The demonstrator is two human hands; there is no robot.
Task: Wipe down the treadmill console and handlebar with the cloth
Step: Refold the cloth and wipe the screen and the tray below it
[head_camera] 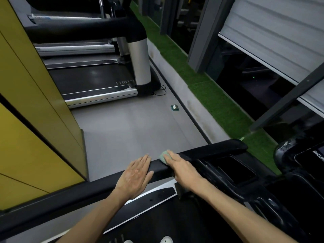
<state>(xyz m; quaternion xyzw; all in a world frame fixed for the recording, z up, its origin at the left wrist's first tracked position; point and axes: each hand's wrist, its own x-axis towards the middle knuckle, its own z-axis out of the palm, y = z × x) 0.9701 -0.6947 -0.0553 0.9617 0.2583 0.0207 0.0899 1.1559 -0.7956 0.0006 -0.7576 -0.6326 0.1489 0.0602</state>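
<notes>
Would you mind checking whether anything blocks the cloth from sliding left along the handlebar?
Yes: the left hand lies flat on the handlebar, just left of the cloth under the right hand. It must move first.

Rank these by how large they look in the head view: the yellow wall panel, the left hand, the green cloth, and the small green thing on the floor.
1. Yellow wall panel, by far the largest.
2. Left hand.
3. Green cloth and small green thing on the floor: they look similar. The right hand covers most of the cloth, and the floor thing lies farther away, so I leave them unranked.
</notes>
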